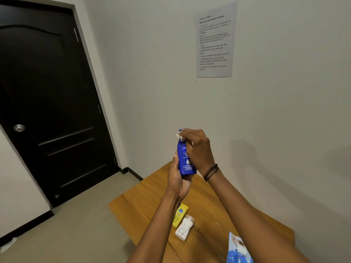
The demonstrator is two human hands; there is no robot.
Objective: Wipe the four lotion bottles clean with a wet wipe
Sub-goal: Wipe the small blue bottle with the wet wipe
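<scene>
A blue lotion bottle (pixel 185 160) is gripped upright at its base by the left hand (pixel 177 179); a white wet wipe (pixel 179 135) is pinched against its cap by the right hand (pixel 197 149); a yellow bottle (pixel 179 215) and a white bottle (pixel 184 228) are seen lying below the left hand on the wooden table (pixel 209 209).

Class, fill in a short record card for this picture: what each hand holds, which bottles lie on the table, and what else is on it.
left hand: grips blue bottle at its base, held upright
right hand: presses wet wipe on the bottle's top
on table: yellow bottle, white bottle, both lying down
also on table: wipe pack
fourth bottle: not visible
</scene>
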